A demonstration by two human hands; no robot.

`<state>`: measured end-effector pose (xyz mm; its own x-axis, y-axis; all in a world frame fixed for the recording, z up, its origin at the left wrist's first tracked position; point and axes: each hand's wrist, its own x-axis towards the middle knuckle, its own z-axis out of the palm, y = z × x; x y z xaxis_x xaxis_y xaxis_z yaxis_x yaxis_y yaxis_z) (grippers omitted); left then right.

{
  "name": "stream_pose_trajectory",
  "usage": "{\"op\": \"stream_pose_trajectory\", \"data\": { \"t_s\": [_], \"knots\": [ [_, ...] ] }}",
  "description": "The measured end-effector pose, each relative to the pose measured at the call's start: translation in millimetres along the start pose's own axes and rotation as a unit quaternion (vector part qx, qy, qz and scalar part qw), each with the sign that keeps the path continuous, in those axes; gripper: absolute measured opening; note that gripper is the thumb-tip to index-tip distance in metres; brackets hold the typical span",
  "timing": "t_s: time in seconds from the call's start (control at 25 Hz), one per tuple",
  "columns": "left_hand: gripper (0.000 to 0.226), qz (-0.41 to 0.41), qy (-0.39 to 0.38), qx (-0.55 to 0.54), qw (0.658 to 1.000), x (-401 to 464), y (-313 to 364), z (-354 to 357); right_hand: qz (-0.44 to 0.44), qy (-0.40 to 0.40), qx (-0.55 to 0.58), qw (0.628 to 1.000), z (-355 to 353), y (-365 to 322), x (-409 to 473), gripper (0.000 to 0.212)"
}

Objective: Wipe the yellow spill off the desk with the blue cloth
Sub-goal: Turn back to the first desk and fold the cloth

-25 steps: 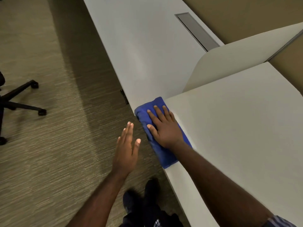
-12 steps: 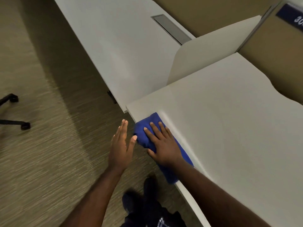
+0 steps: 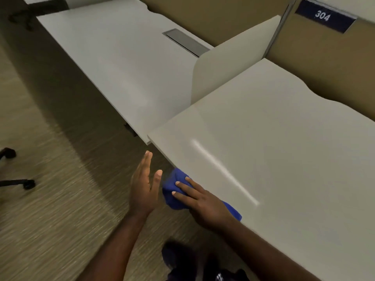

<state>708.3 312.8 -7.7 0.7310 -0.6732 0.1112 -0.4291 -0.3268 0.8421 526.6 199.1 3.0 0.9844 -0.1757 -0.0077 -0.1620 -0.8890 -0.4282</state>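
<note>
The blue cloth (image 3: 172, 191) hangs partly over the front edge of the near white desk (image 3: 274, 159), bunched at its left end. My right hand (image 3: 203, 201) lies flat on the cloth with fingers spread, pressing it against the desk edge. My left hand (image 3: 145, 185) is held open and upright off the desk, over the floor, its palm facing the cloth and close to it. A shiny streak (image 3: 223, 171) runs across the desk surface behind the cloth. No yellow spill is visible.
A second white desk (image 3: 121, 67) with a grey cable slot (image 3: 185, 42) stands at the left, split off by a low divider panel (image 3: 233, 63). A tan partition carries a sign "304" (image 3: 322, 16). A chair base (image 3: 18, 179) stands on the carpet at left. My shoes (image 3: 178, 258) show below.
My right hand has slid the cloth back along the desk's front edge towards me, away from the corner, and partly off the edge. My left hand stays beside it, open.
</note>
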Motion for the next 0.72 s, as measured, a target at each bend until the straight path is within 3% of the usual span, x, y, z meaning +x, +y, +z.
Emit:
{"op": "stream_pose_trajectory", "data": {
  "t_s": [0.28,0.44,0.6,0.72],
  "knots": [
    [0.046,0.105,-0.047,0.008,0.993,-30.4,60.4,36.8,0.112,0.191,-0.001,0.975,-35.7,13.6,-87.8,0.068],
    [0.048,0.169,-0.085,0.031,0.982,-77.3,121.4,83.8,0.190,0.280,-0.008,0.941,-56.0,20.7,-151.3,0.067],
    [0.041,0.286,-0.059,0.036,0.956,-124.7,181.7,129.2,0.260,0.363,-0.008,0.895,-76.2,20.0,-218.6,0.073],
    [0.048,0.284,-0.105,0.045,0.952,-147.6,233.1,160.4,0.280,0.404,-0.026,0.871,-90.7,21.6,-260.3,0.073]
  ]
}}
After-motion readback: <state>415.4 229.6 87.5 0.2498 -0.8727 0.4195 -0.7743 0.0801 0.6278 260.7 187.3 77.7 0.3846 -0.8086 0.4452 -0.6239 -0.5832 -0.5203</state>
